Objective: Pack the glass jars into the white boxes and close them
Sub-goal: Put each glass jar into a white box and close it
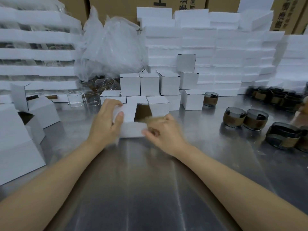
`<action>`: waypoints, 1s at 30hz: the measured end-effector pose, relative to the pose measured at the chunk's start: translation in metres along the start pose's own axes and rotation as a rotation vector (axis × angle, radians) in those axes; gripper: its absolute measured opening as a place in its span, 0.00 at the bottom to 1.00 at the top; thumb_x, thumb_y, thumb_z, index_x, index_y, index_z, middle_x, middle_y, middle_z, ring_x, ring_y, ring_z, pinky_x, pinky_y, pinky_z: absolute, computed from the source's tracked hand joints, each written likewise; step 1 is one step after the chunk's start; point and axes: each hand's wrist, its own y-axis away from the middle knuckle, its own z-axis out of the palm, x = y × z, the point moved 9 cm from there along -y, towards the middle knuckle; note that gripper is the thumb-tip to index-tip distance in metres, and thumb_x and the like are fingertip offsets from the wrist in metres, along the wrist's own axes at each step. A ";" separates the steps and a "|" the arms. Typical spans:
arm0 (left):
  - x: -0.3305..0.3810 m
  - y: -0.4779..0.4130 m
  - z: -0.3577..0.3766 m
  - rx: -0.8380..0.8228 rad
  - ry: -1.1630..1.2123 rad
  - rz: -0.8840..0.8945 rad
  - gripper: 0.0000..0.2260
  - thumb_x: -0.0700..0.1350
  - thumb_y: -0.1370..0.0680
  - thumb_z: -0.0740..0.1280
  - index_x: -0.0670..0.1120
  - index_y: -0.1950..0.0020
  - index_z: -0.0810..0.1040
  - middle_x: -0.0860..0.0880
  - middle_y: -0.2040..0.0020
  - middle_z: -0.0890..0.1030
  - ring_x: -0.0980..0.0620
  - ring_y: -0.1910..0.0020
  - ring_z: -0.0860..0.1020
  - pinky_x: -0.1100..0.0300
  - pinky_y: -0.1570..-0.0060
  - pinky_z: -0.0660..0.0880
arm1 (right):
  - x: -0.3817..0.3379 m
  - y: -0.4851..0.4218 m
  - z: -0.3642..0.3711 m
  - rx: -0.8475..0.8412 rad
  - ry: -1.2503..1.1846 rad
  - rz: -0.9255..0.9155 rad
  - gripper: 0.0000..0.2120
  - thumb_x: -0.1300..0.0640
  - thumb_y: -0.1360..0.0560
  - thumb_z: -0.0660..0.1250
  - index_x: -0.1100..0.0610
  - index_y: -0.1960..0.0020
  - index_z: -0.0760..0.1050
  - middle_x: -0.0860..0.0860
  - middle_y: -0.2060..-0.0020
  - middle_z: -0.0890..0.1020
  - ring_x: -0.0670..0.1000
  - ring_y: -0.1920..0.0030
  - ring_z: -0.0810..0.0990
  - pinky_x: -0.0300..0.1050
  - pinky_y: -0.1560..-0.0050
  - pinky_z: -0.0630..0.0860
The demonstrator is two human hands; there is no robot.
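Observation:
A small white box (131,125) stands on the steel table (150,180) in front of me, its top open and its brown inside showing. My left hand (106,120) grips its left side with the thumb over the white top flap. My right hand (164,130) holds the box's right front edge and is blurred by motion. Whether a jar is inside I cannot tell. Dark glass jars with brown sleeves (245,119) stand to the right. A single one (211,99) sits by the stack of closed white boxes (150,85).
Open white boxes (25,122) lie at the left edge. Clear glass cups (83,99) stand behind them near a plastic bag (113,47). White foam slabs (216,55) and brown cartons (133,4) wall off the back. More dark jars (273,95) crowd the far right.

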 end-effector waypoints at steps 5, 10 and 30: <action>0.013 0.011 0.041 -0.292 0.039 -0.098 0.26 0.57 0.25 0.61 0.47 0.29 0.65 0.54 0.54 0.70 0.57 0.60 0.73 0.61 0.59 0.71 | 0.036 0.002 -0.040 0.282 0.031 0.171 0.08 0.66 0.29 0.63 0.58 0.54 0.79 0.39 0.78 0.63 0.50 0.70 0.70 0.42 0.64 0.60; 0.022 0.013 0.056 -0.279 0.095 -0.162 0.19 0.64 0.25 0.60 0.50 0.48 0.67 0.51 0.61 0.75 0.55 0.61 0.74 0.61 0.63 0.68 | 0.052 0.008 -0.026 0.150 -0.202 0.281 0.16 0.48 0.23 0.50 0.53 0.45 0.72 0.41 0.66 0.73 0.47 0.62 0.73 0.44 0.62 0.63; 0.017 0.010 0.039 -0.034 0.287 -0.351 0.20 0.50 0.24 0.54 0.36 0.69 0.64 0.39 0.78 0.69 0.41 0.75 0.70 0.44 0.69 0.69 | 0.038 0.002 -0.021 0.189 -0.342 0.318 0.04 0.55 0.27 0.55 0.48 0.59 0.65 0.44 0.76 0.67 0.47 0.71 0.67 0.46 0.68 0.63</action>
